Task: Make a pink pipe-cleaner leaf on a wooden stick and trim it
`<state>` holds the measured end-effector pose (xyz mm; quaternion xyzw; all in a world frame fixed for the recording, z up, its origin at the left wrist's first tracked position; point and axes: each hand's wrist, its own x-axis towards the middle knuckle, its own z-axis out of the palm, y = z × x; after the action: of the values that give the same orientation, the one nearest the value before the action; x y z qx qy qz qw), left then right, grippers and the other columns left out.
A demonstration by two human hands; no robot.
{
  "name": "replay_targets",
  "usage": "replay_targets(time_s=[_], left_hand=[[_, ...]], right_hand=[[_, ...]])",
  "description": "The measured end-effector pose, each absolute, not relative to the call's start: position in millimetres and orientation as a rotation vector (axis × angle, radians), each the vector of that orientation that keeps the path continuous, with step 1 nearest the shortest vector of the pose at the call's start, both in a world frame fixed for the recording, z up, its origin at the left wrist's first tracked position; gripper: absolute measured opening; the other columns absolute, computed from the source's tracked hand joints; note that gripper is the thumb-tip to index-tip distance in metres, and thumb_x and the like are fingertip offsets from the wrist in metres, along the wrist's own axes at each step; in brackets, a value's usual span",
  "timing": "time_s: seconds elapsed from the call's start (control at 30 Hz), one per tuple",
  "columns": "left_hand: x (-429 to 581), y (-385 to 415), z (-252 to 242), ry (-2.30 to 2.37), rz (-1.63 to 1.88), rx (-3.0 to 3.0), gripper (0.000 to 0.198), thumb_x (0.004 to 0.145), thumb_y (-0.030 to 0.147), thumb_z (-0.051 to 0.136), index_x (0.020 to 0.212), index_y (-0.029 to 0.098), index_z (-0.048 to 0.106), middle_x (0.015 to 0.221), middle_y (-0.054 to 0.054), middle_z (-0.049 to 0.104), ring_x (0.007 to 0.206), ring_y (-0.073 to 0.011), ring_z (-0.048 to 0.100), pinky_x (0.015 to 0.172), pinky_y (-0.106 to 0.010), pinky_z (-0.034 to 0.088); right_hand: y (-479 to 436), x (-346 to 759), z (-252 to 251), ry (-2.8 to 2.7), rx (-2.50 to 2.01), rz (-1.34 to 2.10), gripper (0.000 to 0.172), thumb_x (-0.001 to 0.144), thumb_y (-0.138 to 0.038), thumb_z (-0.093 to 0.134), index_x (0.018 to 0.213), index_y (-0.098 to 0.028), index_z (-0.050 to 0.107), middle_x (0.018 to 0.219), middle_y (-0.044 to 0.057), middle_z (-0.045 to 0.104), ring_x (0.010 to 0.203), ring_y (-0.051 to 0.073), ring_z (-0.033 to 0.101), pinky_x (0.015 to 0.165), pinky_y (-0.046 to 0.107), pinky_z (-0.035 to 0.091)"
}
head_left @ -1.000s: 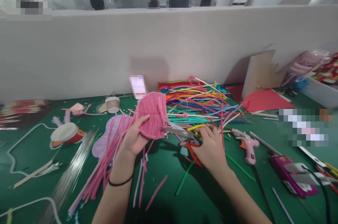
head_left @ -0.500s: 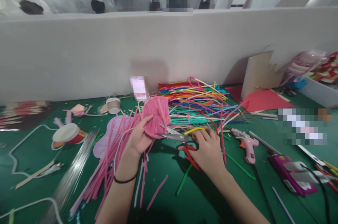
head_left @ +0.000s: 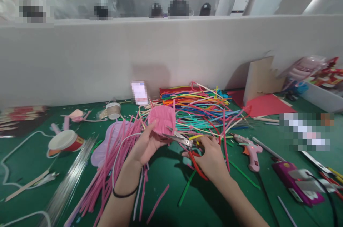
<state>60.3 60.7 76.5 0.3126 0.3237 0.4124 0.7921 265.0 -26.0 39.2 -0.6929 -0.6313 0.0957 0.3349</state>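
Observation:
My left hand (head_left: 150,143) grips a rounded pink piece (head_left: 161,118) that looks built from pipe cleaners laid side by side, holding it above the table. In my right hand (head_left: 210,154) is a pair of scissors (head_left: 189,144) with red and yellow handles. The parted blades point left and lie at the lower right edge of the pink piece. One pipe cleaner stands up from that piece's right side. Under my left forearm lies a bundle of pink pipe cleaners (head_left: 107,175), partly over a lilac flat shape (head_left: 103,146).
Many coloured pipe cleaners (head_left: 198,102) are heaped at the back. At right lie a pink glue gun (head_left: 252,152), a purple power strip (head_left: 291,180) and red card (head_left: 270,105). A paper cup (head_left: 66,141) and clear sticks (head_left: 69,173) are at left. A white partition (head_left: 107,52) stands behind.
The pink piece has tipped and sits slightly lower in view, its face turned differently. The scissors have rotated a little, with their blades still against its edge. The camera view has shifted slightly.

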Motion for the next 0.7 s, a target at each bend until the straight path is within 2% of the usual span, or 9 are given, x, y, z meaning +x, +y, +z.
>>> replay_targets(time_s=[0.07,0.13,0.23,0.3,0.33,0.4,0.47,0.53,0.7], left_hand=[[59.3,56.2,81.1,0.747,0.872,0.799,0.046,0.083,0.046,0.064,0.114,0.013,0.059,0.105,-0.014,0.070,0.096,-0.0275,0.068,0.085,-0.043,0.055],[59.4,52.3,85.4,0.782,0.877,0.947,0.057,0.077,0.041,0.072,0.124,0.016,0.052,0.110,-0.014,0.068,0.099,-0.0278,0.067,0.087,-0.043,0.054],[63.3,48.2,89.2,0.802,0.941,1.092,0.101,0.069,0.028,0.081,0.147,0.030,0.017,0.118,-0.011,0.064,0.102,-0.0267,0.065,0.087,-0.043,0.054],[67.2,46.6,89.4,0.826,1.034,1.134,0.121,0.067,0.025,0.082,0.148,0.038,-0.006,0.117,-0.009,0.063,0.100,-0.0259,0.066,0.083,-0.043,0.056],[68.7,46.2,89.0,0.837,1.073,1.159,0.124,0.066,0.025,0.082,0.147,0.039,-0.010,0.116,-0.008,0.062,0.098,-0.0257,0.067,0.081,-0.042,0.057],[70.3,46.3,87.4,0.858,1.114,1.234,0.116,0.067,0.027,0.082,0.148,0.037,-0.001,0.113,-0.007,0.063,0.098,-0.0257,0.066,0.080,-0.041,0.057],[69.6,47.1,85.5,0.911,1.114,1.321,0.095,0.069,0.030,0.080,0.144,0.030,0.023,0.109,-0.007,0.063,0.098,-0.0250,0.065,0.083,-0.041,0.056],[67.2,48.1,83.7,0.976,1.113,1.382,0.075,0.071,0.032,0.078,0.133,0.025,0.038,0.106,-0.006,0.063,0.098,-0.0241,0.066,0.085,-0.040,0.055],[61.9,48.4,82.6,0.994,1.072,1.472,0.067,0.071,0.031,0.078,0.126,0.023,0.042,0.094,-0.003,0.063,0.087,-0.0213,0.067,0.078,-0.036,0.056]], right_hand=[[-24.2,265.6,42.8,-1.587,-1.832,0.333,0.041,0.069,-0.055,0.073,0.090,-0.021,0.064,0.089,0.008,0.068,0.093,0.028,0.056,0.080,0.041,0.046],[-23.2,265.4,46.8,-1.534,-1.853,0.387,0.042,0.067,-0.056,0.074,0.087,-0.021,0.063,0.088,0.008,0.067,0.090,0.027,0.057,0.078,0.039,0.047],[-22.8,263.4,51.5,-1.460,-1.880,0.487,0.045,0.064,-0.057,0.075,0.087,-0.020,0.063,0.088,0.008,0.065,0.084,0.025,0.059,0.072,0.036,0.048],[-22.9,261.2,52.9,-1.435,-1.887,0.551,0.046,0.064,-0.057,0.075,0.088,-0.020,0.063,0.088,0.007,0.065,0.080,0.024,0.060,0.070,0.035,0.048],[-22.9,260.1,53.1,-1.434,-1.888,0.562,0.046,0.064,-0.057,0.074,0.088,-0.020,0.063,0.088,0.007,0.065,0.081,0.024,0.060,0.070,0.035,0.048],[-22.8,258.1,52.5,-1.447,-1.891,0.549,0.047,0.064,-0.058,0.074,0.089,-0.020,0.063,0.088,0.008,0.065,0.083,0.025,0.060,0.071,0.035,0.048],[-22.5,256.8,51.3,-1.463,-1.889,0.524,0.048,0.064,-0.058,0.074,0.089,-0.019,0.063,0.089,0.009,0.065,0.084,0.026,0.060,0.071,0.035,0.048],[-22.2,256.4,50.6,-1.483,-1.880,0.506,0.048,0.064,-0.059,0.074,0.089,-0.019,0.063,0.089,0.009,0.066,0.085,0.026,0.060,0.072,0.036,0.047],[-22.9,258.4,53.5,-1.519,-1.857,0.444,0.048,0.065,-0.060,0.073,0.087,-0.019,0.062,0.089,0.010,0.066,0.086,0.027,0.058,0.072,0.036,0.047]])
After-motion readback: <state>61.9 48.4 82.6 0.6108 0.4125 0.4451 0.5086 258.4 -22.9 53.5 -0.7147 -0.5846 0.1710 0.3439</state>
